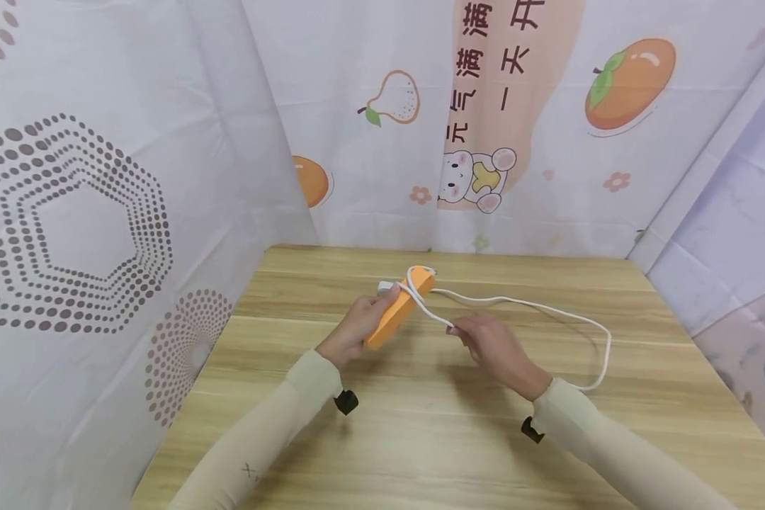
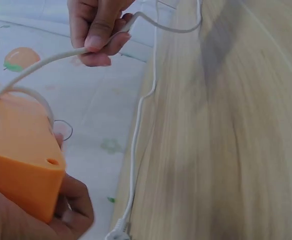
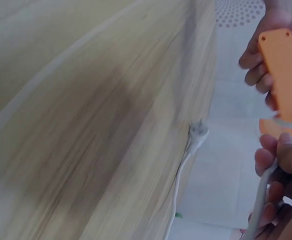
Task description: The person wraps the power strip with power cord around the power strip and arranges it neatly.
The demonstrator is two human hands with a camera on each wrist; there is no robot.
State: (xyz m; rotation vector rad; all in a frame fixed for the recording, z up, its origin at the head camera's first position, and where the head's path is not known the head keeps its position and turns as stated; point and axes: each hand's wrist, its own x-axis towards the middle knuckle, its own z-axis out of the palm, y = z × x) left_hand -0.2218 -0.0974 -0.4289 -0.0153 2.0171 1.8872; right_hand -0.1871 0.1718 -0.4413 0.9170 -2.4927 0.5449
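Observation:
My left hand [image 1: 357, 327] grips the lower part of an orange power strip [image 1: 395, 312], held tilted over the table. A white cord [image 1: 431, 312] loops around the strip's far end. To the right, my right hand [image 1: 487, 348] pinches this cord between thumb and fingers, and the stretch between the hands bows slightly. Small holes show in the end of the strip [image 3: 281, 65] in the right wrist view. The cord's plug [image 3: 198, 131] lies on the table, with its pins showing; in the head view the plug [image 1: 385, 286] appears just beyond the left hand.
Loose cord [image 1: 548, 308] trails over the wooden table [image 1: 408, 439] in a wide bend on the right, passing by the right wrist. A printed curtain [image 1: 357, 177] hangs along the back edge, and another patterned sheet [image 1: 102, 234] hangs on the left.

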